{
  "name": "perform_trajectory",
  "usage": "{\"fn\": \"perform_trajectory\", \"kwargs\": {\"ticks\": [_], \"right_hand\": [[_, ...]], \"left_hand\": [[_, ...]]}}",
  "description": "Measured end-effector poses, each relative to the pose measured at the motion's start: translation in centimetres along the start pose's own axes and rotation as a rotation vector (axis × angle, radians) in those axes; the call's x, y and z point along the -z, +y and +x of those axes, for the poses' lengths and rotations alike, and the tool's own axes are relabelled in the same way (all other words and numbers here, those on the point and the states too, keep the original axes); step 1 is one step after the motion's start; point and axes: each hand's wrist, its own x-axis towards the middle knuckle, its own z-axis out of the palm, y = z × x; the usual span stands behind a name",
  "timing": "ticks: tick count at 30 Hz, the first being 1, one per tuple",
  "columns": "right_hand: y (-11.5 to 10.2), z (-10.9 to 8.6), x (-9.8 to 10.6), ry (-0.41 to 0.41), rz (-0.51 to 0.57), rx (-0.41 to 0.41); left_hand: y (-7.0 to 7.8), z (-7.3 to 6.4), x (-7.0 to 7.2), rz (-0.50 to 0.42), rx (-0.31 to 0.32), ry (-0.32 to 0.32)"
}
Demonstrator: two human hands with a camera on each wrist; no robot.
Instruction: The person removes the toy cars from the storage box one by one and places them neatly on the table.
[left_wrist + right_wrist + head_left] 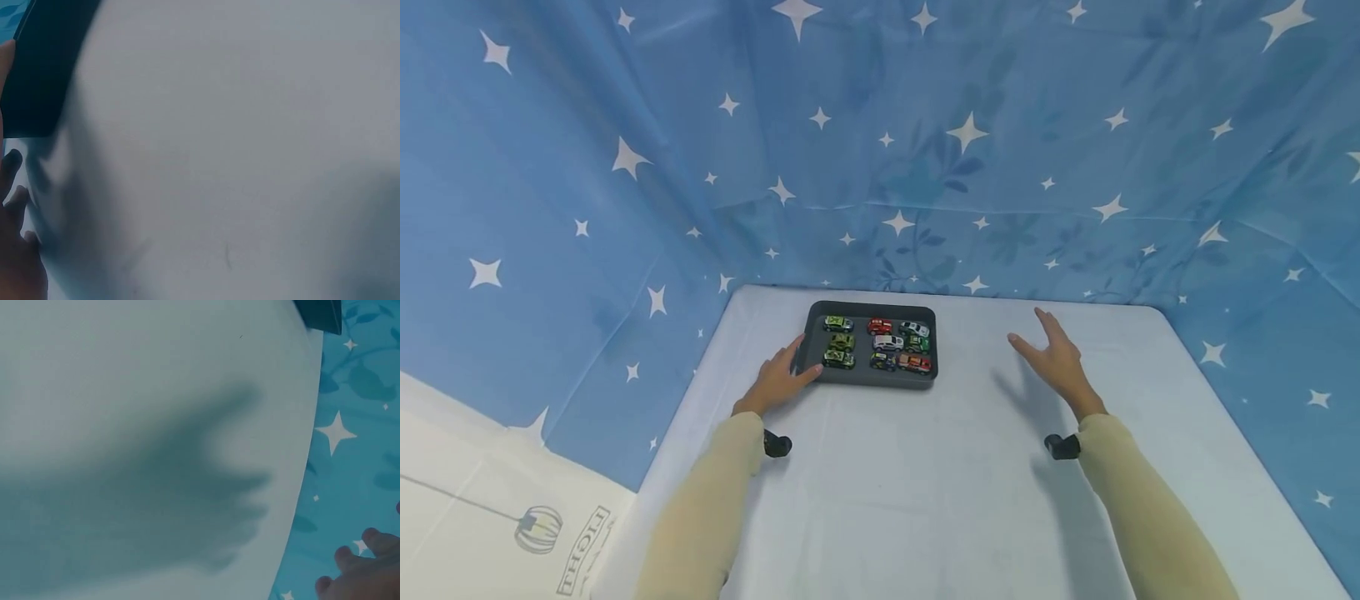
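A dark grey rectangular tray lies toward the back of the white table and holds several small toy cars. Three greenish cars form a column in its left part. Red, white, silver, green, blue and orange ones cluster in the right part. My left hand is at the tray's front left corner, its thumb by the front wall and its fingers along the left side. Off to the right of the tray, my right hand hovers over the table with fingers spread, holding nothing.
A white cloth covers the table. Blue curtains with white stars stand behind it and at both sides. Printed pale fabric shows at the lower left. Each wrist carries a small black camera.
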Motion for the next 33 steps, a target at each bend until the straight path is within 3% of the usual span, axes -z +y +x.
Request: {"fn": "perform_trajectory", "kwargs": {"ticks": [8,15,21,33], "right_hand": [[-2.3,1.8,-1.6,-0.038,0.121,-0.019],[-5.0,3.7,-4.1,-0.102,0.135,-0.005],[-7.6,5.1,-5.9,-0.147,0.158,0.017],[-10.7,6.2,-9.4,-0.188,0.209,0.098]], "left_hand": [[-0.3,-0.6,-0.3,-0.052,0.008,0.008],[-0.5,-0.5,-0.3,-0.049,0.017,-0.008],[0.2,-0.6,0.0,-0.056,0.017,-0.004],[-0.1,-0.4,-0.1,-0.052,0.021,-0.004]]}}
